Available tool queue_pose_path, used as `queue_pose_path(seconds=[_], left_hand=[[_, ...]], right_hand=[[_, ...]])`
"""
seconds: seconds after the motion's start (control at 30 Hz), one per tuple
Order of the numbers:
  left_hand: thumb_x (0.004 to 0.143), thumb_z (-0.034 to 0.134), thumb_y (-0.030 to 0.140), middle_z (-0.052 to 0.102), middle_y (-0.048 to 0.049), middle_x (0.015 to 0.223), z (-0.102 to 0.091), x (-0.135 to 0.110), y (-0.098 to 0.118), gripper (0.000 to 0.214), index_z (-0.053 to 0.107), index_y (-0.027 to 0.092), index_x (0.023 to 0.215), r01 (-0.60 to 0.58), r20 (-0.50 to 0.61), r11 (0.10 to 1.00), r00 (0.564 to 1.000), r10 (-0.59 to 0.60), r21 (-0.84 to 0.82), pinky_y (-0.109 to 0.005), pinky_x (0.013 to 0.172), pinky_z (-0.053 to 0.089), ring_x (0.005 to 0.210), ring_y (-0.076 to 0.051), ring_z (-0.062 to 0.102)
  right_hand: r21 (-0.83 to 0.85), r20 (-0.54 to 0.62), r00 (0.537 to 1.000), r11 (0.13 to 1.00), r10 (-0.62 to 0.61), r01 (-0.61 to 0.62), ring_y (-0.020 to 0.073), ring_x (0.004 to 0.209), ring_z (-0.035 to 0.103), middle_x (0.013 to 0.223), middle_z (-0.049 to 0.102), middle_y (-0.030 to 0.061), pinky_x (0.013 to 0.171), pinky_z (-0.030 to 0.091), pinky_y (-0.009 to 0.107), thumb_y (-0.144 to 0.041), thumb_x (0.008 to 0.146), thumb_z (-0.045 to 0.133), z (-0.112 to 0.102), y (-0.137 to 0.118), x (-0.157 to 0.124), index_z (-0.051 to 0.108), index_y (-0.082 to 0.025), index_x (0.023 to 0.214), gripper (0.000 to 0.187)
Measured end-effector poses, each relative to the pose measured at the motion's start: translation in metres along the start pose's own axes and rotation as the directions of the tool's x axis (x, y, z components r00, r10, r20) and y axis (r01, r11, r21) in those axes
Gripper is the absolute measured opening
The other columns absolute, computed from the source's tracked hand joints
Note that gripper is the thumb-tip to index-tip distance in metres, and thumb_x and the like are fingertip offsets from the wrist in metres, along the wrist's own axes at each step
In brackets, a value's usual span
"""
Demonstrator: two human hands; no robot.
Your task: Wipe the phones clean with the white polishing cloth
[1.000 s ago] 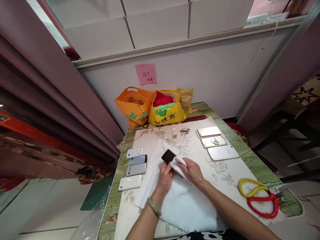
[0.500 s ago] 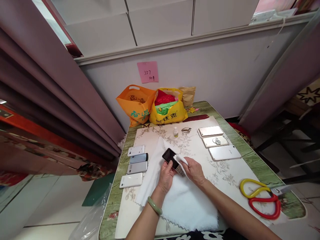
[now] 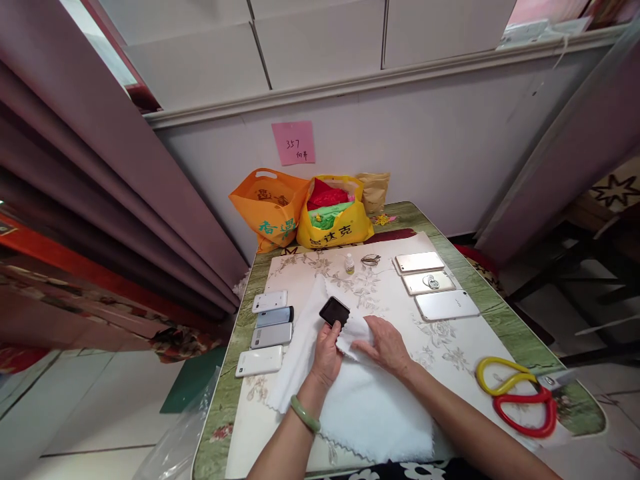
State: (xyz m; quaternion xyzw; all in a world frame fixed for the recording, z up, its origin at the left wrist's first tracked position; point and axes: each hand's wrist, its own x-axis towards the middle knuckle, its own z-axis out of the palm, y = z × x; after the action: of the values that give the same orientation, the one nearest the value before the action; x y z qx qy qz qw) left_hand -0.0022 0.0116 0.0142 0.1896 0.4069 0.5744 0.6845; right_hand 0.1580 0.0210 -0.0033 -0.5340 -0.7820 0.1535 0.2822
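My left hand (image 3: 327,350), with a green bangle (image 3: 305,415) on the wrist, grips a small dark-screened keypad phone (image 3: 334,311), thumb on its front. A fold of the white cloth (image 3: 383,413) covers the phone's lower part, so its keys are hidden. My right hand (image 3: 386,343) has its fingers closed on that fold, beside the phone. The rest of the cloth spreads beneath both hands over the table. Its edge is zigzag-cut.
Several phones, one a silver phone (image 3: 271,335), lie in a column at left. At right lie more, including a white phone (image 3: 447,305). Large scissors (image 3: 525,397) rest at the right edge. Behind stand a small bottle (image 3: 349,264), an orange bag (image 3: 270,207) and a yellow bag (image 3: 335,230).
The cloth fold has come down over the phone's keypad, which showed before. My right hand has spread lower along the cloth. The phone has shifted slightly left.
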Motion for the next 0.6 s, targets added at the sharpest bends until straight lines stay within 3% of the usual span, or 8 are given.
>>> queue_pose_path(seconds=[0.17, 0.33, 0.5, 0.6], left_hand=[[0.074, 0.076, 0.033, 0.069, -0.0097, 0.115, 0.0016, 0.0017, -0.0006, 0.042, 0.063, 0.018, 0.111, -0.009, 0.009, 0.999, 1.0, 0.009, -0.039, -0.035, 0.084, 0.051, 0.097, -0.021, 0.065], [0.076, 0.074, 0.035, 0.071, -0.0097, 0.109, -0.0005, 0.0012, -0.0007, 0.042, 0.063, 0.018, 0.112, 0.002, 0.012, 1.0, 1.0, -0.002, -0.001, -0.033, 0.082, 0.051, 0.092, -0.02, 0.066], [0.073, 0.077, 0.035, 0.069, -0.0101, 0.114, -0.0009, 0.0026, -0.0015, 0.043, 0.063, 0.018, 0.111, -0.006, 0.009, 1.0, 1.0, 0.007, -0.018, -0.034, 0.081, 0.052, 0.097, -0.022, 0.065], [0.074, 0.076, 0.036, 0.07, -0.0101, 0.113, -0.0009, 0.0017, -0.0013, 0.044, 0.063, 0.018, 0.113, -0.013, 0.024, 1.0, 1.0, 0.013, -0.014, -0.034, 0.082, 0.051, 0.095, -0.021, 0.066]], right_hand=[[-0.017, 0.021, 0.99, 0.991, 0.137, -0.136, 0.0173, 0.065, 0.057, 0.069, 0.063, 0.0027, 0.06, 0.037, 0.027, -0.045, 0.101, 0.023, -0.0007, 0.0004, 0.0039, 0.061, -0.022, 0.076, 0.051], [-0.003, 0.034, 0.999, 1.0, 0.011, -0.011, 0.0209, 0.081, 0.06, 0.088, 0.067, 0.0059, 0.07, 0.041, 0.028, -0.06, 0.09, 0.047, -0.0048, -0.0002, 0.001, 0.061, -0.021, 0.097, 0.042], [-0.014, 0.057, 0.989, 0.991, 0.135, -0.134, 0.0173, 0.068, 0.058, 0.072, 0.064, 0.0028, 0.061, 0.037, 0.027, -0.045, 0.101, 0.025, -0.0052, -0.0013, 0.0033, 0.06, -0.022, 0.078, 0.047], [-0.003, 0.063, 0.995, 0.997, 0.08, -0.08, 0.0189, 0.073, 0.059, 0.079, 0.065, 0.004, 0.064, 0.039, 0.027, -0.05, 0.098, 0.034, -0.0056, -0.0005, 0.0016, 0.061, -0.022, 0.086, 0.041]])
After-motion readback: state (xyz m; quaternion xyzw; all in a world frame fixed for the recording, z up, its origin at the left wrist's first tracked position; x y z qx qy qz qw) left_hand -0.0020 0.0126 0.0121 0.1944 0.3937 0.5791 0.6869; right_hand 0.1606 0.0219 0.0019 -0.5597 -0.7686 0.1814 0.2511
